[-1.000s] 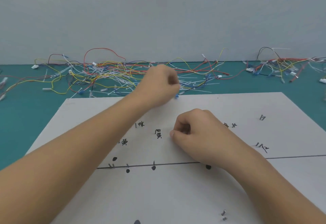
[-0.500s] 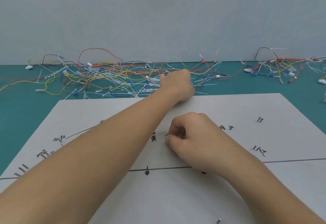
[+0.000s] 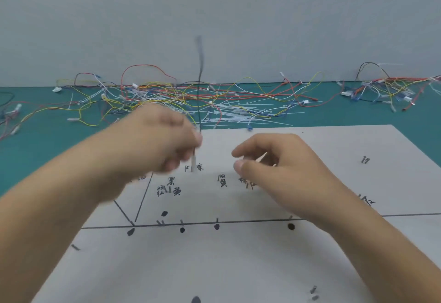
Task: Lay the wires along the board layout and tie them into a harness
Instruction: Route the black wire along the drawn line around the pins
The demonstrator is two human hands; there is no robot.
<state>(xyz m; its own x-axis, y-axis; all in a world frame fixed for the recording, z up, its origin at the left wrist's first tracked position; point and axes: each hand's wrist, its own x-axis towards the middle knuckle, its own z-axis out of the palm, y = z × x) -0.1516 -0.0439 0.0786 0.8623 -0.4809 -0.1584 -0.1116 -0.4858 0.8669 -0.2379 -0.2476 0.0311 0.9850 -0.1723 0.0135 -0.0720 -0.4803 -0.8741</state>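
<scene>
You are pinching a black wire point(image 3: 200, 83) in your blurred left hand point(image 3: 164, 140). It is standing straight up from the grip, its pale tip hanging just below, over the board point(image 3: 238, 267). Your right hand point(image 3: 269, 166) is curling round a thin pale strip point(image 3: 261, 157). Loose wires point(image 3: 191, 102) are lying beyond both hands on the worktop point(image 3: 47, 140).

A table point(image 3: 35, 150) with a flat teal-green top runs across the whole width of the view. Its bare colour shows most widely on the left side, in a narrower piece on the far right, and in a thin band at the back. Behind it stands a plain wall point(image 3: 95, 16) of pale grey-blue, smooth and matt under soft even light, which fills the upper part of the view and meets the table top in one straight, nearly level line.
</scene>
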